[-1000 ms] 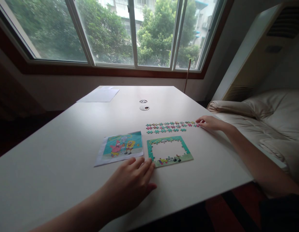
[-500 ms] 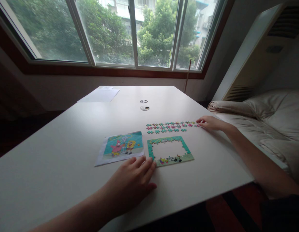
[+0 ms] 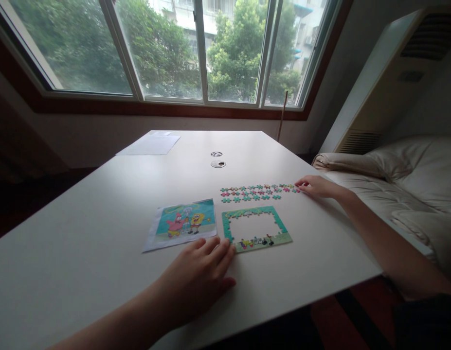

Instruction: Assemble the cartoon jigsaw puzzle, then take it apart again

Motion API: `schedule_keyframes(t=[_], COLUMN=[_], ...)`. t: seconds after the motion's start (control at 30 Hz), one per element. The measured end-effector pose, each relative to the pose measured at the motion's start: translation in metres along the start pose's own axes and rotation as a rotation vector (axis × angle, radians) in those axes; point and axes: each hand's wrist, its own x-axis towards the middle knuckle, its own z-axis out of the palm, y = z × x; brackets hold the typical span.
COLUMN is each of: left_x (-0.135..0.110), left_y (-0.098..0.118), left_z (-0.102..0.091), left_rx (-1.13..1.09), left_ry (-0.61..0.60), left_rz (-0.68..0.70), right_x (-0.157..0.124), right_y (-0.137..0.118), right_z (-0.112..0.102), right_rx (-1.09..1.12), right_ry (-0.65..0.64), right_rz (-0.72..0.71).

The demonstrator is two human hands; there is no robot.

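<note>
My left hand [image 3: 199, 277] lies flat on the white table [image 3: 101, 218], fingers stretched out, fingertips at the near left corner of a jigsaw border frame [image 3: 257, 228] whose middle is unfilled. A cartoon reference picture [image 3: 182, 222] lies just left of the frame. Beyond the frame, several loose jigsaw pieces [image 3: 256, 191] sit in rows. My right hand [image 3: 315, 186] rests at the right end of those rows, fingers curled low over the last pieces; whether it grips one is hidden.
A sheet of paper [image 3: 149, 144] lies at the far left of the table, and two round cable grommets [image 3: 218, 160] sit near its middle. A bed with pale bedding [image 3: 404, 180] stands close on the right. Windows run along the far wall.
</note>
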Motion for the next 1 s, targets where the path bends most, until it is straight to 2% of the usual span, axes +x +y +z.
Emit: schedule_keyframes(t=[0.17, 0.3, 0.43, 0.73, 1.0], left_x=[0.0, 0.001, 0.001, 0.0, 0.0], left_y=[0.0, -0.001, 0.0, -0.001, -0.001], left_z=[0.001, 0.001, 0.001, 0.001, 0.002], left_rx=[0.002, 0.004, 0.007, 0.012, 0.016], left_ry=[0.003, 0.005, 0.003, 0.009, 0.013], left_rz=[0.001, 0.003, 0.002, 0.008, 0.003], right_x=[0.004, 0.012, 0.018, 0.02, 0.021], right_y=[-0.002, -0.004, -0.012, -0.031, -0.032], right_z=[0.006, 0.016, 0.023, 0.031, 0.034], right_rx=[-0.022, 0.058, 0.094, 0.142, 0.16], right_ry=[0.114, 0.243, 0.316, 0.317, 0.309], right_rz=[-0.05, -0.166, -0.271, -0.39, -0.385])
